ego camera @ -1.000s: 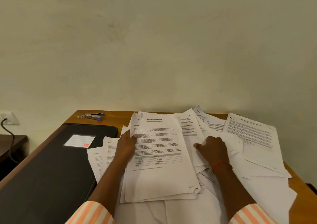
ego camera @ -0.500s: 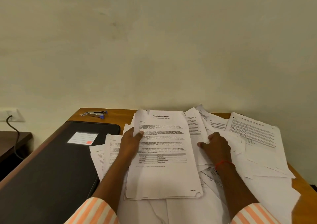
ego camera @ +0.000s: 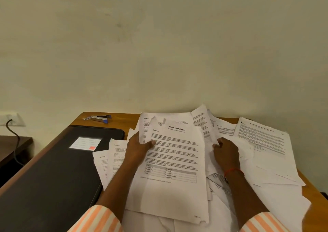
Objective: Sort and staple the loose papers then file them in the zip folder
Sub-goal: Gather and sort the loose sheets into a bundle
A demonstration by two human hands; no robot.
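A heap of loose printed papers (ego camera: 262, 143) covers the right half of the wooden desk. My left hand (ego camera: 138, 148) pinches the left edge of a small stack topped by the "Sample Health Report" page (ego camera: 174, 162), thumb on top. Just right of that stack, my right hand (ego camera: 227, 151) rests on the papers with its fingers curled at a sheet's edge. A black zip folder (ego camera: 53, 169) with a white label lies closed on the left. Behind it, near the wall, sits a silver and blue stapler (ego camera: 99, 118).
The desk (ego camera: 124, 119) stands against a plain wall. Its right edge (ego camera: 317, 192) is close to the papers. A lower dark table (ego camera: 10, 146) and a wall socket with a black cable (ego camera: 12, 130) are at the far left.
My left hand has shifted the held stack slightly, and another sheet headed "Section 2" now shows behind the top page. My right hand stays on the papers.
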